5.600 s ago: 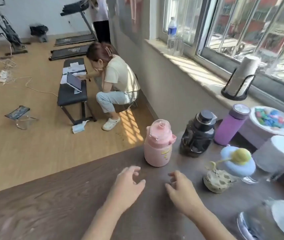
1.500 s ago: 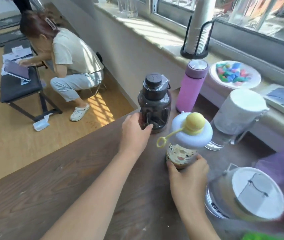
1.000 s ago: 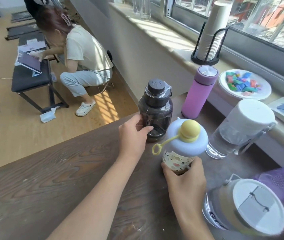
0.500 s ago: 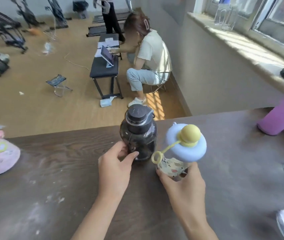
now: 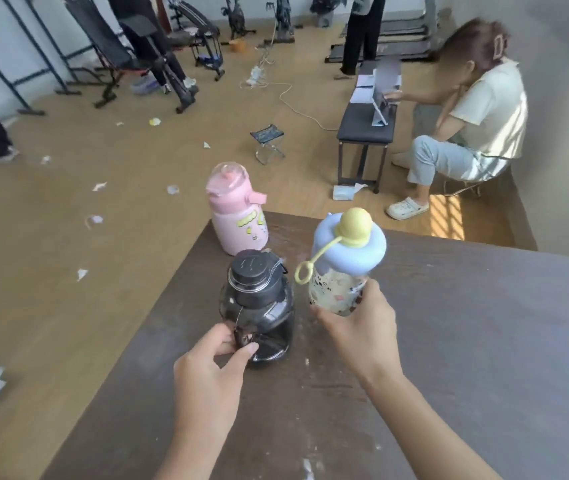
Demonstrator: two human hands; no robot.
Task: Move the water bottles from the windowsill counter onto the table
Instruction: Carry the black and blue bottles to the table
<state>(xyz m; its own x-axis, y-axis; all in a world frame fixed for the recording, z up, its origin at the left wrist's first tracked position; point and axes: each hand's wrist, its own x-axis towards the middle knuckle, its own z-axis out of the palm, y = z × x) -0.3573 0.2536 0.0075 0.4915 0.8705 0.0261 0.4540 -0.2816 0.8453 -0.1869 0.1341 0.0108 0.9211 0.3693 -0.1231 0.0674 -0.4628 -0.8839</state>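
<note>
Your fingers (image 5: 241, 348) on the left hand (image 5: 207, 372) are pinched closed on the lower side of the dark bottle (image 5: 259, 306); those of the right hand (image 5: 356, 327) are wrapped around the belly of the patterned bottle (image 5: 338, 289).

From the head camera, take the pink bottle (image 5: 238, 216) as your landmark: it stands at the far corner of the counter (image 5: 466, 341). The dark bottle is just nearer you than it, seemingly resting on the counter or barely off it; I cannot tell which. The patterned bottle is to the right of the pink one and tilted, its blue lid (image 5: 349, 251) leaning away from you; it looks lifted clear of the surface.

How they should handle, as a judgement: the dark bottle is a squat, smoked-plastic jug with a broad body, likely the heavier one if filled, and smooth enough to slip from a pinch. You would do better with a full wrap around its narrow neck below the black cap (image 5: 252, 268). The patterned bottle looks light, rigid and easy to span with one hand; grip the body, not the soft-looking yellow knob (image 5: 354, 225) or its loop (image 5: 302, 271), which would probably flex.

On writing: the pink bottle carries yellow cartoon decals, and the patterned bottle has small dark marks that may be letters, but nothing is readable. The black cap shows faint marks, too blurred to read. No brand can be made out.
</note>
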